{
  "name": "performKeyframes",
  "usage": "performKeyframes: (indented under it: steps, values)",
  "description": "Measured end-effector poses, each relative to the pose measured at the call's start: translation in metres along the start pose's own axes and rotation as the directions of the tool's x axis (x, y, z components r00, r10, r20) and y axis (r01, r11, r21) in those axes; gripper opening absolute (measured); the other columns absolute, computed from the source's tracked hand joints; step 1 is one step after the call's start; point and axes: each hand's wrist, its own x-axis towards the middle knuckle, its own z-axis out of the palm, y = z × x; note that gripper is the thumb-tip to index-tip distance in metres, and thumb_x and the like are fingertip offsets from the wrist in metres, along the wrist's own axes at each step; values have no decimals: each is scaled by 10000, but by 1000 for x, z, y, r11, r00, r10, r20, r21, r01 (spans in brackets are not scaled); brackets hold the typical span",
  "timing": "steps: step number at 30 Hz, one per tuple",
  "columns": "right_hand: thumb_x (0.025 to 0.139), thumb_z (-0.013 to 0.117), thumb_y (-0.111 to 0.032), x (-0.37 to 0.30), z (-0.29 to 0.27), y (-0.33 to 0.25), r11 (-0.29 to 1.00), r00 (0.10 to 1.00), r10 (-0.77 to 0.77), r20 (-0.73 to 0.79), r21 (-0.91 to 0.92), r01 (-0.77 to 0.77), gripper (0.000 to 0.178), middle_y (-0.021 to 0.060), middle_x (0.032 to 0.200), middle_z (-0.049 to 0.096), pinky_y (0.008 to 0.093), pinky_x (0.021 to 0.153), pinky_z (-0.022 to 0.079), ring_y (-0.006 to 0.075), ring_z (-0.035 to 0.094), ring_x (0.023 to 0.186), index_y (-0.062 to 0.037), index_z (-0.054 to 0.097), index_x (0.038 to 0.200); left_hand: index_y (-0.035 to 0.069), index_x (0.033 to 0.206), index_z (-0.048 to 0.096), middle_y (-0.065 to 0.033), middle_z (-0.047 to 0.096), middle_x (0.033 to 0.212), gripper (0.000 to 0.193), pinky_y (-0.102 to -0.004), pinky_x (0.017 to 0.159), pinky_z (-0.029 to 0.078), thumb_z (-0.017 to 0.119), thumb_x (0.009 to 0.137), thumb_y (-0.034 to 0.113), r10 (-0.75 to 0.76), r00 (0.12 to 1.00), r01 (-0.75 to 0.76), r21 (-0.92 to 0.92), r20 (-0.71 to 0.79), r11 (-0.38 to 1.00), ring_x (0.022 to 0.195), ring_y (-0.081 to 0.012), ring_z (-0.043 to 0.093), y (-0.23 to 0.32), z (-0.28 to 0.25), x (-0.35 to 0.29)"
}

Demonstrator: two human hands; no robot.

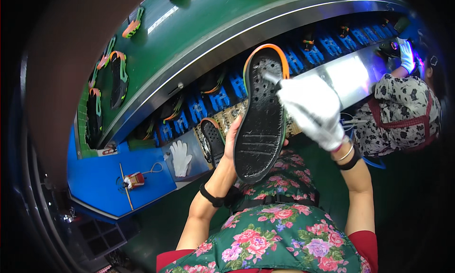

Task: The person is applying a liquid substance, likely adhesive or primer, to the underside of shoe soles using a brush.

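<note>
My left hand (232, 138), bare, grips a black shoe sole (260, 145) by its sides, fingers behind it and thumb along the edge. The sole is tilted up with its inner face towards me. An orange rim curves round its far end, which has several round holes; wet-looking streaks shine on the black surface. In a white knitted glove, my right hand (313, 109) is closed round a slim, pale tool that looks like a brush (271, 77). Its tip meets the sole among the holes. The glove hides the rest of the tool.
Beyond my hands runs a line of blue racks (196, 111) carrying soles. Another sole (213, 138) lies behind my left wrist, near a white glove (180, 158). More soles rest on the green belt (189, 34). At the right sits a co-worker (403, 112) wearing gloves.
</note>
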Motion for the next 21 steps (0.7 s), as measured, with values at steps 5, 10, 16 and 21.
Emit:
performKeyframes:
  steps: [5,10,16,21]
  values:
    - [804,935,-47,-39,-4,-35,823,963,93,252,525,-217,201,126,987,843,375,818,624,261,806,915,-69,866,992,37,1701,401,-292,537,1630,944,-702,1176,506,565,1038,689,306,941,-261,268,-144,927,1363,-537,641,11,12,-12]
    - [843,865,51,-67,-26,-35,588,824,563,61,671,-451,231,167,1090,842,366,941,631,228,805,995,18,848,1071,-1,1720,245,-354,439,1603,1365,-594,969,658,714,819,911,263,906,-413,555,332,722,1239,-517,651,84,52,-9]
    - [887,824,73,-99,5,-24,392,640,740,206,641,-659,191,139,1090,835,356,942,629,211,786,995,40,836,1075,-26,1737,176,-302,251,1750,1177,-649,1311,349,541,1004,819,601,789,-575,-188,132,796,1604,-504,295,217,105,48]
    - [919,841,9,-129,11,-16,446,639,735,226,548,-707,201,105,1057,835,340,886,614,185,773,968,9,854,1120,-63,1727,247,-232,425,1710,1067,-587,1272,415,415,1080,770,706,708,-700,-119,10,704,1543,-425,480,198,72,68]
